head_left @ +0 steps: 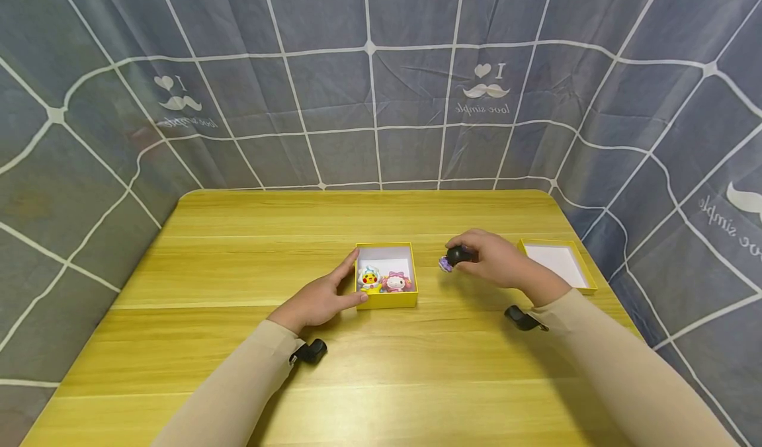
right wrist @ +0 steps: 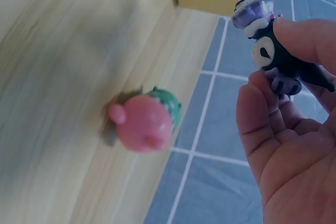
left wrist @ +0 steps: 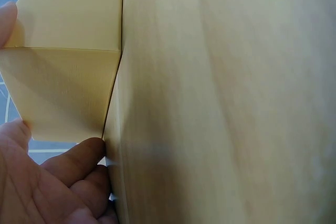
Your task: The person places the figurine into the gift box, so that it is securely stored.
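A yellow open-topped box (head_left: 389, 301) sits on the table with a yellow chick-like toy figurine (head_left: 370, 278) and a pink-and-white toy figurine (head_left: 395, 282) inside. My left hand (head_left: 321, 297) grips its left side, thumb at the front corner, fingers along the side toward the back. Right of the box and raised over the table, my right hand (head_left: 495, 262) pinches a black-and-purple toy figurine (right wrist: 286, 59) between thumb and fingers; its purple end points toward the box. On the tabletop below stands a pink toy figurine with a green part (right wrist: 144, 121), hidden in the head view.
A shallow yellow lid (head_left: 586, 268) with a white inside lies at the table's right, beyond the right hand. Grey gridded curtains (head_left: 333, 90) hang around the back and both sides of the wooden table (head_left: 268, 215).
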Action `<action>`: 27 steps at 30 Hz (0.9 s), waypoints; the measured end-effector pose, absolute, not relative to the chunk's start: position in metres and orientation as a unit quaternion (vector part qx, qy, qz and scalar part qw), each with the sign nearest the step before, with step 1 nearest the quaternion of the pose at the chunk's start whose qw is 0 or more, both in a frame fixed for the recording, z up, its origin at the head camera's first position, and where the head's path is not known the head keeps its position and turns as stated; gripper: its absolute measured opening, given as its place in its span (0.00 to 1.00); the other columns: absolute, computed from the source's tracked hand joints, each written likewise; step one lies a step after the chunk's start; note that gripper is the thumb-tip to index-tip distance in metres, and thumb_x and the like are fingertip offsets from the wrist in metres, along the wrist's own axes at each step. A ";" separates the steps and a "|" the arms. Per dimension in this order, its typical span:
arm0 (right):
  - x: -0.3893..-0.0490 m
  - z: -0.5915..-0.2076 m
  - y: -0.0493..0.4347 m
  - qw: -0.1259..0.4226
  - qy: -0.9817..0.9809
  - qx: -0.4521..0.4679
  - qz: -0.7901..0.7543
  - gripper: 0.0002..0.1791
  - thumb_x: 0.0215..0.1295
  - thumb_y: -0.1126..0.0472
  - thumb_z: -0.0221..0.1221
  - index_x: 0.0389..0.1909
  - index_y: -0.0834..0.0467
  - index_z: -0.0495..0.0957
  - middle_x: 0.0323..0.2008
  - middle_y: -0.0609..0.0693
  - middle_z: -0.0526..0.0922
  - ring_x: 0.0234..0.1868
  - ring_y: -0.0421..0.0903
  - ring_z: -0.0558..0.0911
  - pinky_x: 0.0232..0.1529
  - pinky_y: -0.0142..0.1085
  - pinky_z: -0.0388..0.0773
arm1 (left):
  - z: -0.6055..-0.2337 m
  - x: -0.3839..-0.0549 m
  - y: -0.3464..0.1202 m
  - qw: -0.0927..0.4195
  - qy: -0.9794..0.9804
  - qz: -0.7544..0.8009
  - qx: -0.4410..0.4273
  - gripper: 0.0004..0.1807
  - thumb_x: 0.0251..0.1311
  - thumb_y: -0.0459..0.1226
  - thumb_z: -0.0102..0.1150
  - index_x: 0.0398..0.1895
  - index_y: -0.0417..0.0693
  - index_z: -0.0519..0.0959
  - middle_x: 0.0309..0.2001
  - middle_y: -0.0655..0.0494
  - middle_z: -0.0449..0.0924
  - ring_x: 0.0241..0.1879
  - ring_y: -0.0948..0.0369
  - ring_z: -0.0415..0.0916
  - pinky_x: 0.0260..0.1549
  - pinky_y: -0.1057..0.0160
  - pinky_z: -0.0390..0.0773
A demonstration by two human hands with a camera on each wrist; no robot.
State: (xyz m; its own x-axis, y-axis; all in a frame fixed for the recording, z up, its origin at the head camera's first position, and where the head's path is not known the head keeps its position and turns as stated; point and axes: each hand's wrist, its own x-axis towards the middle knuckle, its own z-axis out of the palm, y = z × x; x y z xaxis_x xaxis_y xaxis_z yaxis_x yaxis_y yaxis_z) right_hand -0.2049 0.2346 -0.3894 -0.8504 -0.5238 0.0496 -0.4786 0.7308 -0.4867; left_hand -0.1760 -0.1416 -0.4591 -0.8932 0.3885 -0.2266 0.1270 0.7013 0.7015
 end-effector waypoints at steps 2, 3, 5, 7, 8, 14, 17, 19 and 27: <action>-0.205 -0.388 0.230 0.052 0.926 -0.269 -0.259 0.22 0.69 0.65 0.70 0.62 0.59 0.82 0.56 0.59 0.83 0.48 0.50 0.84 0.48 0.43 0.84 | -0.459 -0.176 -0.142 0.182 0.905 0.358 0.142 0.54 0.65 0.69 0.60 0.83 0.89 0.35 0.85 0.51 0.50 0.81 0.41 0.56 0.77 0.38 0.60; -0.205 -0.387 0.227 0.055 0.925 -0.269 -0.264 0.22 0.69 0.65 0.69 0.63 0.59 0.82 0.56 0.58 0.83 0.49 0.50 0.84 0.48 0.43 0.84 | -0.459 -0.176 -0.142 0.183 0.905 0.358 0.142 0.53 0.65 0.69 0.60 0.83 0.89 0.35 0.85 0.51 0.50 0.81 0.41 0.56 0.77 0.38 0.60; -0.206 -0.386 0.223 0.061 0.923 -0.267 -0.271 0.22 0.69 0.65 0.69 0.63 0.58 0.81 0.56 0.58 0.83 0.48 0.49 0.83 0.48 0.43 0.83 | -0.459 -0.176 -0.142 0.182 0.905 0.357 0.142 0.53 0.65 0.69 0.60 0.83 0.89 0.35 0.85 0.51 0.50 0.81 0.41 0.57 0.77 0.38 0.60; -0.206 -0.386 0.218 0.063 0.920 -0.269 -0.278 0.22 0.70 0.65 0.68 0.63 0.58 0.81 0.56 0.58 0.82 0.47 0.49 0.83 0.47 0.43 0.83 | -0.460 -0.176 -0.142 0.182 0.905 0.357 0.142 0.54 0.65 0.69 0.60 0.83 0.89 0.35 0.85 0.52 0.49 0.81 0.41 0.57 0.77 0.38 0.60; -0.207 -0.386 0.216 0.061 0.919 -0.270 -0.280 0.21 0.70 0.65 0.68 0.63 0.58 0.81 0.56 0.58 0.82 0.47 0.48 0.82 0.47 0.42 0.83 | -0.460 -0.177 -0.142 0.182 0.905 0.357 0.142 0.54 0.65 0.69 0.60 0.83 0.89 0.35 0.85 0.52 0.49 0.81 0.41 0.57 0.77 0.38 0.60; -0.208 -0.386 0.202 0.055 0.915 -0.271 -0.293 0.22 0.69 0.64 0.69 0.62 0.58 0.82 0.55 0.57 0.83 0.43 0.47 0.80 0.45 0.40 0.82 | -0.461 -0.177 -0.143 0.182 0.905 0.358 0.141 0.54 0.64 0.70 0.60 0.83 0.89 0.35 0.86 0.53 0.49 0.81 0.41 0.57 0.77 0.38 0.61; -0.210 -0.387 0.196 0.051 0.915 -0.269 -0.295 0.21 0.69 0.63 0.70 0.62 0.58 0.83 0.53 0.56 0.83 0.42 0.47 0.78 0.44 0.40 0.80 | -0.461 -0.177 -0.143 0.183 0.905 0.357 0.141 0.54 0.64 0.70 0.60 0.83 0.89 0.35 0.86 0.53 0.49 0.81 0.41 0.57 0.77 0.37 0.61; -0.211 -0.388 0.192 0.044 0.916 -0.270 -0.294 0.21 0.69 0.63 0.70 0.61 0.58 0.83 0.52 0.56 0.83 0.42 0.47 0.77 0.44 0.40 0.80 | -0.460 -0.177 -0.143 0.182 0.906 0.356 0.142 0.54 0.64 0.70 0.60 0.83 0.89 0.35 0.86 0.53 0.49 0.81 0.41 0.58 0.76 0.37 0.62; -0.212 -0.389 0.176 0.027 0.913 -0.261 -0.314 0.21 0.67 0.62 0.72 0.60 0.61 0.84 0.50 0.59 0.80 0.44 0.50 0.81 0.48 0.42 0.84 | -0.460 -0.177 -0.143 0.181 0.907 0.353 0.141 0.54 0.64 0.70 0.59 0.84 0.87 0.36 0.85 0.51 0.50 0.80 0.40 0.58 0.76 0.37 0.62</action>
